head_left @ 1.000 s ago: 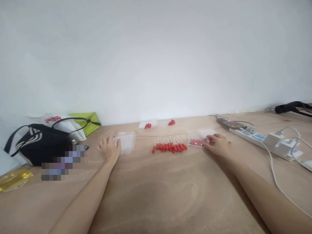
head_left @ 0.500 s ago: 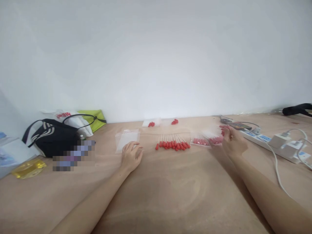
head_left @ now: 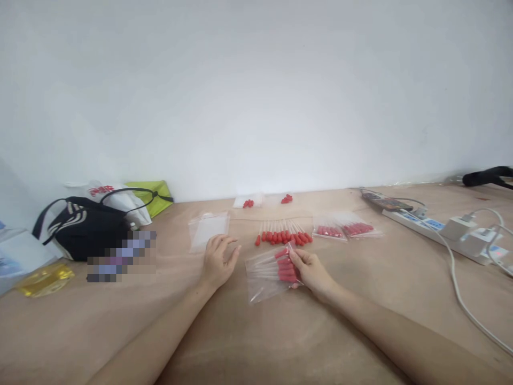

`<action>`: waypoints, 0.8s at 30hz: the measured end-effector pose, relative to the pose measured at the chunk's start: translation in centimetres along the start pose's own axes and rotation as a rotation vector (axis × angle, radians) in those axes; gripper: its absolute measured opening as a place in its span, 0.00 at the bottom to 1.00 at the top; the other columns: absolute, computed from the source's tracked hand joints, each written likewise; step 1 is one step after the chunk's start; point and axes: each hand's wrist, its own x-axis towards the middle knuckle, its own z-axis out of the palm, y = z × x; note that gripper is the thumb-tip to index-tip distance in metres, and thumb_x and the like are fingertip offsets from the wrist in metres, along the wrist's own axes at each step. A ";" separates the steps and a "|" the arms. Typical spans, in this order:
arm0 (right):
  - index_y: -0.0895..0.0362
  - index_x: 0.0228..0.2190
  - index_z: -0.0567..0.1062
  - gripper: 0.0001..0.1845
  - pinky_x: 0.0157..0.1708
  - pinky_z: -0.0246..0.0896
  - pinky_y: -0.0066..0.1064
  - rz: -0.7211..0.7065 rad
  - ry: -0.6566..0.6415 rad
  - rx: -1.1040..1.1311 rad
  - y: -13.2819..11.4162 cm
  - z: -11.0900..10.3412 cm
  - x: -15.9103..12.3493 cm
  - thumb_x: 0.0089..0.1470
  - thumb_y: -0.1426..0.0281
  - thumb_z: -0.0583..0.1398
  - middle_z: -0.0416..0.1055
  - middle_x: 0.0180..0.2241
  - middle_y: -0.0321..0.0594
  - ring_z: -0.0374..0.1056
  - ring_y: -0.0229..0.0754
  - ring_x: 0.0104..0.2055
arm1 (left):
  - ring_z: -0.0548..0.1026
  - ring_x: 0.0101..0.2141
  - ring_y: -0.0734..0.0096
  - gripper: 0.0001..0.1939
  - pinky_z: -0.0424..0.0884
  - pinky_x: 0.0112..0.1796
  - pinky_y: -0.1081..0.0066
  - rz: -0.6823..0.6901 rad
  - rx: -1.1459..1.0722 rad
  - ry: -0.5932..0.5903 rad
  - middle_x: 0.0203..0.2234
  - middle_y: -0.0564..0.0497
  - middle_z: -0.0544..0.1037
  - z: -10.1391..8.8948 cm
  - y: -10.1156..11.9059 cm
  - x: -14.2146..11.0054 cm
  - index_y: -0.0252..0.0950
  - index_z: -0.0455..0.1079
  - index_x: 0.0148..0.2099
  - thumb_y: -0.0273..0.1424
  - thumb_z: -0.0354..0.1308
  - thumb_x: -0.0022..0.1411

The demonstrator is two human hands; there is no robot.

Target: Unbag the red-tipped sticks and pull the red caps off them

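Note:
Between thumb and fingers, my right hand (head_left: 315,272) grips a clear zip bag of red-tipped sticks (head_left: 270,271) by its right side. The red ends lie toward that hand and the pale shafts point left. My left hand (head_left: 219,261) is open just left of the bag, fingers apart and holding nothing. Beyond its fingertips lies a stack of flat clear bags (head_left: 208,232). A row of loose red-tipped sticks (head_left: 282,236) lies behind the held bag. To their right, filled bags (head_left: 348,229) overlap on the table.
Two small groups of red pieces (head_left: 248,203) lie near the wall, on clear bags. At left are a black bag (head_left: 90,227), a green bag (head_left: 158,199) and a yellow pouch (head_left: 46,279). On the right sit a phone (head_left: 387,202) and a power strip (head_left: 436,230) with white cables.
My right hand has brought a filled bag from the pile at right to the middle, in front of the loose sticks. My left hand has shifted slightly right.

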 end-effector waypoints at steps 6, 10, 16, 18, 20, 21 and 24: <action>0.62 0.31 0.73 0.10 0.35 0.65 0.34 0.206 -0.180 0.090 -1.2 -1.4 -0.3 0.41 0.74 0.62 0.73 0.25 0.41 0.70 0.38 0.28 | 0.66 0.47 0.68 0.16 0.64 0.47 0.67 0.119 -0.335 -0.485 0.47 0.47 0.68 -0.3 3.2 -1.3 0.37 0.63 0.49 0.31 0.51 0.57; 0.62 0.28 0.74 0.09 0.36 0.66 0.32 0.251 -0.155 0.005 -1.5 -2.5 -0.2 0.38 0.78 0.62 0.74 0.25 0.41 0.70 0.37 0.28 | 0.65 0.50 0.68 0.20 0.62 0.49 0.65 0.078 -0.408 -0.685 0.51 0.48 0.65 -0.4 3.5 -1.6 0.39 0.61 0.53 0.33 0.51 0.58; 0.62 0.28 0.73 0.13 0.32 0.67 0.29 0.290 -0.192 -0.050 -1.2 -3.4 0.3 0.34 0.78 0.64 0.72 0.23 0.38 0.70 0.36 0.25 | 0.65 0.49 0.66 0.19 0.61 0.49 0.64 -0.027 -0.430 -0.743 0.50 0.47 0.67 -0.7 3.3 -1.3 0.37 0.63 0.51 0.33 0.53 0.56; 0.62 0.30 0.73 0.15 0.30 0.67 0.29 0.274 -0.185 -0.076 -1.2 -3.5 0.5 0.34 0.77 0.65 0.72 0.22 0.37 0.69 0.36 0.25 | 0.66 0.48 0.66 0.18 0.62 0.48 0.64 -0.038 -0.444 -0.727 0.48 0.47 0.68 -0.7 3.4 -1.3 0.37 0.64 0.49 0.32 0.54 0.56; 0.62 0.31 0.72 0.17 0.29 0.68 0.28 0.255 -0.176 -0.097 -1.2 -3.4 0.6 0.33 0.76 0.66 0.71 0.22 0.37 0.69 0.35 0.24 | 0.68 0.46 0.67 0.16 0.63 0.47 0.65 -0.037 -0.459 -0.684 0.46 0.48 0.69 -0.5 3.6 -1.2 0.37 0.65 0.48 0.32 0.54 0.55; 0.62 0.31 0.72 0.18 0.28 0.68 0.28 0.247 -0.176 -0.108 -1.2 -3.3 0.7 0.33 0.75 0.67 0.71 0.21 0.37 0.69 0.35 0.24 | 0.68 0.45 0.67 0.16 0.64 0.46 0.66 -0.029 -0.468 -0.659 0.46 0.48 0.70 -0.4 3.8 -1.2 0.37 0.65 0.48 0.31 0.54 0.56; 0.62 0.32 0.72 0.20 0.25 0.67 0.27 0.220 -0.176 -0.137 -1.2 -2.8 1.0 0.32 0.73 0.68 0.69 0.18 0.34 0.68 0.35 0.22 | 0.68 0.44 0.70 0.14 0.65 0.44 0.69 0.016 -0.492 -0.600 0.44 0.48 0.69 0.1 4.5 -1.1 0.37 0.65 0.48 0.31 0.51 0.58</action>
